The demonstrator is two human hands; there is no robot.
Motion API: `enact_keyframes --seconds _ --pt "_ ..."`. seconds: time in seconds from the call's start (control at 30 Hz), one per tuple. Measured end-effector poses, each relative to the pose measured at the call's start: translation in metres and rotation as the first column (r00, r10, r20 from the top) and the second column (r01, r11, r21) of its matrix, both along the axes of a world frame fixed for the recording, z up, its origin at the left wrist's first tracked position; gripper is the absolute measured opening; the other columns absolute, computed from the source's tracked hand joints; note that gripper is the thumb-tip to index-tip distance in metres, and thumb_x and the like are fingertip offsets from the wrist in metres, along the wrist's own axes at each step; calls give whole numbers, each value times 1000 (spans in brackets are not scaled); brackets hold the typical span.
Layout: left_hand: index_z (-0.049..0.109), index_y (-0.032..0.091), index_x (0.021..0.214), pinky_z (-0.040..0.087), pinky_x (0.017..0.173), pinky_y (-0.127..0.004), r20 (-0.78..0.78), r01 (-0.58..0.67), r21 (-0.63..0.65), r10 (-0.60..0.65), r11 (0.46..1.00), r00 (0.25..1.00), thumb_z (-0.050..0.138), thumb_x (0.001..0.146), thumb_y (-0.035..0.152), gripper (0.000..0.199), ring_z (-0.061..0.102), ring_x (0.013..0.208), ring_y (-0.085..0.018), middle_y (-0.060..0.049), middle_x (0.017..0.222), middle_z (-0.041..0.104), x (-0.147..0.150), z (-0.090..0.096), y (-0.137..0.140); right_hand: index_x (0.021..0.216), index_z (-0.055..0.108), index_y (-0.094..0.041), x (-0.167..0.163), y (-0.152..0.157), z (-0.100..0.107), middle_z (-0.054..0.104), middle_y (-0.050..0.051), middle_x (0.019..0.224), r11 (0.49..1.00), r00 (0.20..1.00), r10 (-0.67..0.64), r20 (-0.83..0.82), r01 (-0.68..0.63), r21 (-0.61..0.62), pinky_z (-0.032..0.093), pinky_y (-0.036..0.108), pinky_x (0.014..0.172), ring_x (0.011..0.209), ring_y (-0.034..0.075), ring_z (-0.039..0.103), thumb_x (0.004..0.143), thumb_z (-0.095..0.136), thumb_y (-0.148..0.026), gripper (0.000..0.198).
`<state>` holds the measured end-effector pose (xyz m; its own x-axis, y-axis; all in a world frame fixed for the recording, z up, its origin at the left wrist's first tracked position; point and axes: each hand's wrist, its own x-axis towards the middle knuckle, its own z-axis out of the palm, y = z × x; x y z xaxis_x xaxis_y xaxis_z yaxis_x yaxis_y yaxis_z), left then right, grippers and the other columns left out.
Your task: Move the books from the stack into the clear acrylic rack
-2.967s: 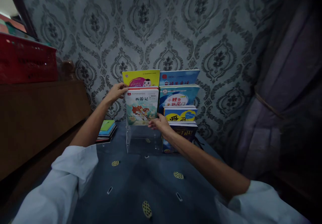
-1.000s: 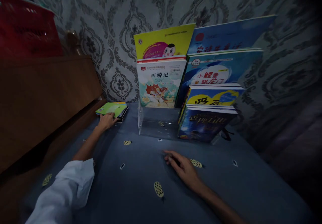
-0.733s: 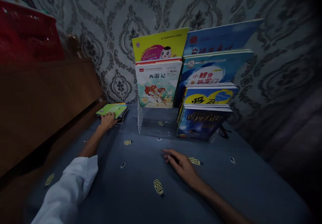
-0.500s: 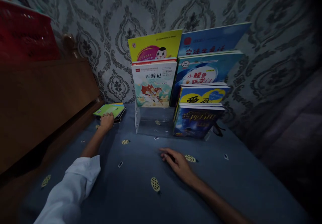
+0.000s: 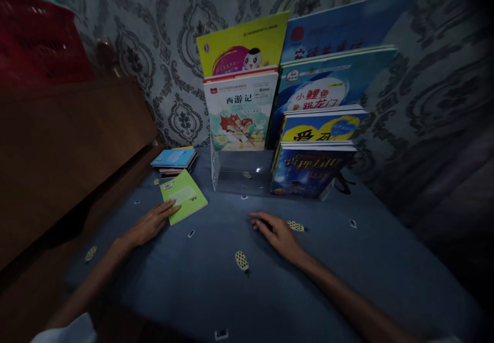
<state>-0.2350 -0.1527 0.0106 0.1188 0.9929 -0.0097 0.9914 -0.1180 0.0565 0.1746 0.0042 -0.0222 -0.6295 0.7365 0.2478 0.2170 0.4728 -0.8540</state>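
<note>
My left hand (image 5: 154, 222) grips the near left corner of a thin green book (image 5: 188, 194), fingers on its cover; the thumb is hidden. The book is turned at an angle, in front of a stack of books topped by a light blue one (image 5: 175, 157). My right hand (image 5: 278, 234) hovers or rests over the blue cloth, fingers loosely apart and holding nothing. Beyond it stands a clear acrylic book rack (image 5: 235, 178). A white picture book (image 5: 241, 114) stands in its left column, and a dark blue book (image 5: 304, 170) is at the lower right.
Blue pineapple-print cloth (image 5: 208, 276) covers the surface. A wooden headboard or panel (image 5: 69, 147) bounds the left side, with a red bag-like item (image 5: 38, 44) above it. Patterned wallpaper (image 5: 173, 65) rises behind the rack. A black strap-like thing (image 5: 342, 183) lies beside the rack.
My left hand has drawn the green book off the stack, toward me and slightly right, uncovering the light blue book. My right hand has barely moved. The view has shifted slightly.
</note>
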Motion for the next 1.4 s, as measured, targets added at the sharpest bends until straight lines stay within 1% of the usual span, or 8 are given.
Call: enact_keyframes --seconds 0.13,0.27,0.37,0.5,0.63,0.87,1.2,1.4 --pt "45 25 152 31 124 -38 27 -124 -72 126 990 992 34 92 16 62 37 149 -20 0 161 39 -6 9 -5 115 71 -19 0 1 -3 78 8 93 1000 1000 5 -1 -5 13 57 39 83 87 23 73 95 48 -36 35" --pt "48 17 148 33 122 -37 -22 -396 14 396 918 918 37 98 29 52 41 147 -23 -8 157 46 -12 14 41 115 72 -19 -1 2 -6 78 7 93 1000 1000 -3 -14 3 13 57 37 81 84 22 73 94 49 -36 35" --pt "44 6 147 34 119 -44 -29 -488 56 490 871 871 36 101 35 56 38 148 -31 -20 156 43 -11 4 83 114 72 -19 -2 2 -6 78 7 90 999 1000 -1 -12 2 34 57 37 80 82 22 73 94 48 -34 35" --pt "42 6 147 34 117 -52 -31 -546 95 551 832 834 34 103 38 56 38 147 -37 -26 154 43 -5 -16 113 112 72 -19 -2 1 -3 77 7 91 998 1000 13 -17 -11 63 56 36 79 83 21 72 94 47 -31 34" --pt "41 8 150 33 118 -48 -35 -516 105 522 850 852 33 103 41 58 35 149 -35 -23 157 41 1 -26 111 114 72 -20 -1 -1 -1 77 6 91 998 1000 7 -16 -6 62 56 36 78 84 21 72 95 48 -30 32" --pt "35 13 156 25 122 -45 -47 -411 70 415 909 909 30 104 45 62 22 155 -30 -17 165 29 26 -33 84 114 72 -19 -1 -3 5 77 6 91 998 1000 15 -3 -15 68 55 35 78 83 21 72 94 47 -26 33" --pt "33 16 157 19 124 -50 -11 -207 115 210 971 978 32 103 56 68 19 156 -29 -16 165 26 86 -38 60 114 72 -19 -2 -2 0 77 6 93 996 1000 9 -19 -7 91 55 35 79 81 21 72 94 47 -23 32" --pt "33 17 157 18 125 -52 85 -60 169 46 984 995 34 101 61 71 20 155 -29 -17 164 28 132 -43 56 114 72 -20 -1 -7 1 74 8 95 979 1000 20 16 -23 205 54 38 86 93 24 70 95 47 -20 31"
